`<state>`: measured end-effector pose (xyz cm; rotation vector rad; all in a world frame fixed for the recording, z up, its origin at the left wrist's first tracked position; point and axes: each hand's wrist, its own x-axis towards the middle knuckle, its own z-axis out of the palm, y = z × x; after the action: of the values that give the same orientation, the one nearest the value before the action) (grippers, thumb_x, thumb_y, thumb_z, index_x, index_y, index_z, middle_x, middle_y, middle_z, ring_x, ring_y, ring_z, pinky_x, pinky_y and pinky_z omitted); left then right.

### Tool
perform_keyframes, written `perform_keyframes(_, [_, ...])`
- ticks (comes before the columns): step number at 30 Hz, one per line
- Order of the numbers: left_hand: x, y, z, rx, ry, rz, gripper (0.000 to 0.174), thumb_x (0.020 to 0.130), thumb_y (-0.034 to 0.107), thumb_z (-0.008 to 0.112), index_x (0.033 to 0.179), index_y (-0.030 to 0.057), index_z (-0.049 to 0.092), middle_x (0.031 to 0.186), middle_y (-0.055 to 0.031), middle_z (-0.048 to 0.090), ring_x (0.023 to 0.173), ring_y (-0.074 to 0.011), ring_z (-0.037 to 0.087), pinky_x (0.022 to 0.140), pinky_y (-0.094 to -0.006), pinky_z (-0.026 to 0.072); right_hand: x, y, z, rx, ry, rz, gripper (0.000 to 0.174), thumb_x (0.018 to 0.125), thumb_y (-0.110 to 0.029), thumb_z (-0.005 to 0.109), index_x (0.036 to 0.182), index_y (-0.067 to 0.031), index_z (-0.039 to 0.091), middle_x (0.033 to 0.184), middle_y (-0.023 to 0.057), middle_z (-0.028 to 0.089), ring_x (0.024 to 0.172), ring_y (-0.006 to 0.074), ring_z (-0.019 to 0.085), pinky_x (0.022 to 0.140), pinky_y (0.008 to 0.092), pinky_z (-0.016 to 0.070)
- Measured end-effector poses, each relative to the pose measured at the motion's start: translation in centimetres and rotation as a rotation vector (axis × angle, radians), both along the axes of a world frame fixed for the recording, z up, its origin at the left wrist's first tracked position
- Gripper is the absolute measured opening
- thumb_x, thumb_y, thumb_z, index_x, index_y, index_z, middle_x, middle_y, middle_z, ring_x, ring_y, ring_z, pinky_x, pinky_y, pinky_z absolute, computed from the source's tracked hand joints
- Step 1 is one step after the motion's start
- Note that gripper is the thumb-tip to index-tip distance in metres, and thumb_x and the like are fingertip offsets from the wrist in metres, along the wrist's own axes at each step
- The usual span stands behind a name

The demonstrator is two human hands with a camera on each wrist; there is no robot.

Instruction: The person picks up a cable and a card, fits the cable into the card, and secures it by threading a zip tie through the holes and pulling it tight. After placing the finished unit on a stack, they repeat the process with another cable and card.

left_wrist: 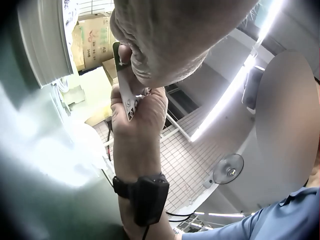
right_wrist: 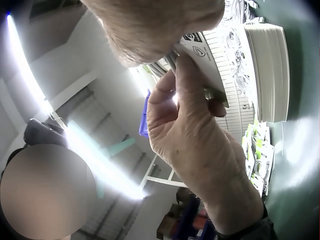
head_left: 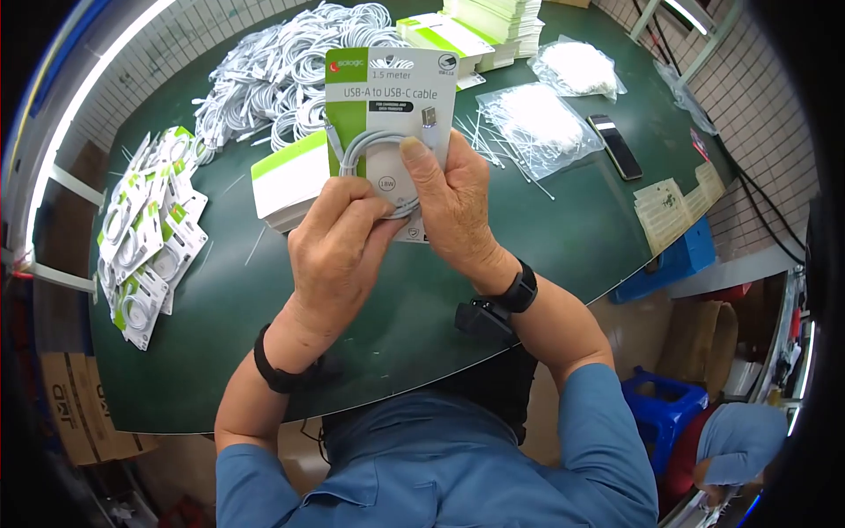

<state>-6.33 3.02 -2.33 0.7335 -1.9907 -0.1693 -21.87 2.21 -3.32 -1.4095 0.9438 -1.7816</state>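
A white and green printed card (head_left: 387,75) is held up over the table, with a coiled grey cable (head_left: 374,139) lying on its front. The left hand (head_left: 334,246) pinches the cable coil against the card's lower left with curled fingers. The right hand (head_left: 458,207) grips the card's right edge, its thumb on the front over the coil. In the left wrist view the card (left_wrist: 125,82) shows nearly edge-on by the right hand (left_wrist: 140,115). The right wrist view has the left hand (right_wrist: 195,115) at the card's (right_wrist: 205,60) lower end.
A stack of cards (head_left: 290,176) lies behind the hands, a big heap of cables (head_left: 290,62) beyond it. Carded cables (head_left: 150,233) are piled at left. At right are bags of white ties (head_left: 546,128), a phone (head_left: 616,148) and worn paper (head_left: 664,211). More card stacks (head_left: 497,31) stand at the back.
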Motion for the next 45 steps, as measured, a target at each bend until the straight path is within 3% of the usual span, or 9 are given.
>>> perform_keyframes(10, [-0.5, -0.2, 0.0, -0.13, -0.012, 0.005, 0.028, 0.071, -0.004, 0.084, 0.093, 0.0014, 0.068, 0.096, -0.0092, 0.061, 0.078, -0.0243, 0.066, 0.062, -0.0355, 0.0555, -0.2, 0.2, 0.4, -0.005, -0.018, -0.052, 0.036, 0.107, -0.032, 0.063, 0.114, 0.0034, 0.064, 0.1, 0.0057, 0.072, 0.086, 0.0069, 0.063, 0.073, 0.0256, 0.0544])
perform_keyframes(15, [-1.1, 0.0, -0.7, -0.068, -0.043, 0.06, 0.03, 0.072, -0.003, 0.084, 0.096, 0.0015, 0.067, 0.1, -0.0087, 0.06, 0.078, -0.024, 0.065, 0.062, -0.0356, 0.0554, 0.0, 0.0, 0.2, 0.014, -0.047, -0.028, 0.036, 0.107, -0.032, 0.063, 0.114, 0.0036, 0.064, 0.1, 0.006, 0.072, 0.086, 0.0069, 0.063, 0.072, 0.026, 0.0548])
perform_keyframes(22, [-1.8, 0.9, -0.9, -0.044, -0.133, 0.17, 0.022, 0.082, 0.001, 0.077, 0.101, 0.0027, 0.067, 0.106, -0.01, 0.059, 0.08, -0.0285, 0.067, 0.063, -0.0396, 0.0548, 0.1, -0.2, 0.0, 0.019, -0.068, -0.026, 0.033, 0.107, -0.028, 0.063, 0.113, 0.0041, 0.064, 0.098, 0.0066, 0.073, 0.087, 0.0076, 0.064, 0.072, 0.0267, 0.0556])
perform_keyframes(27, [-1.4, 1.2, -0.5, -0.008, -0.142, 0.128, 0.019, 0.085, 0.001, 0.074, 0.102, 0.0031, 0.067, 0.108, -0.0106, 0.059, 0.081, -0.0303, 0.067, 0.065, -0.0408, 0.0547, 0.1, -0.5, -0.9, 0.019, 0.009, -0.055, 0.031, 0.107, -0.026, 0.062, 0.114, 0.0043, 0.063, 0.099, 0.0073, 0.073, 0.087, 0.0081, 0.064, 0.073, 0.0267, 0.056])
perform_keyframes(34, [-1.1, 1.3, -1.0, 0.086, -0.13, 0.147, 0.031, 0.082, 0.005, 0.078, 0.11, 0.0023, 0.066, 0.111, -0.0144, 0.058, 0.092, -0.0331, 0.066, 0.068, -0.0416, 0.0549, 0.7, -0.2, -0.7, -0.002, -0.05, 0.014, 0.029, 0.107, -0.023, 0.062, 0.116, 0.0042, 0.064, 0.101, 0.0075, 0.074, 0.089, 0.0086, 0.065, 0.074, 0.0282, 0.0568])
perform_keyframes(39, [0.0, 1.3, 0.4, 0.013, -0.156, 0.176, 0.039, 0.08, 0.008, 0.081, 0.115, 0.002, 0.064, 0.112, -0.0155, 0.057, 0.096, -0.034, 0.065, 0.073, -0.0394, 0.0555, 0.1, 0.2, -0.5, -0.01, -0.003, -0.017, 0.028, 0.106, -0.021, 0.063, 0.118, 0.0042, 0.064, 0.105, 0.0077, 0.074, 0.091, 0.0091, 0.066, 0.077, 0.0283, 0.057])
perform_keyframes(43, [1.5, 0.4, 1.4, -0.088, -0.032, 0.265, 0.042, 0.082, 0.009, 0.081, 0.119, 0.0019, 0.063, 0.119, -0.0158, 0.057, 0.098, -0.0294, 0.066, 0.078, -0.0355, 0.0555, 0.1, 0.3, 0.1, -0.02, -0.043, -0.001, 0.029, 0.106, -0.021, 0.064, 0.121, 0.0034, 0.064, 0.109, 0.0078, 0.074, 0.094, 0.0097, 0.066, 0.081, 0.0279, 0.0565])
perform_keyframes(45, [1.7, 0.0, 1.2, 0.121, 0.202, 0.105, 0.042, 0.084, 0.009, 0.08, 0.121, 0.0001, 0.062, 0.123, -0.0153, 0.059, 0.1, -0.0245, 0.066, 0.081, -0.0339, 0.0549, 0.3, 0.6, 0.1, -0.017, -0.116, 0.028, 0.029, 0.105, -0.021, 0.065, 0.121, 0.0028, 0.064, 0.111, 0.0078, 0.074, 0.096, 0.0101, 0.067, 0.083, 0.0276, 0.056])
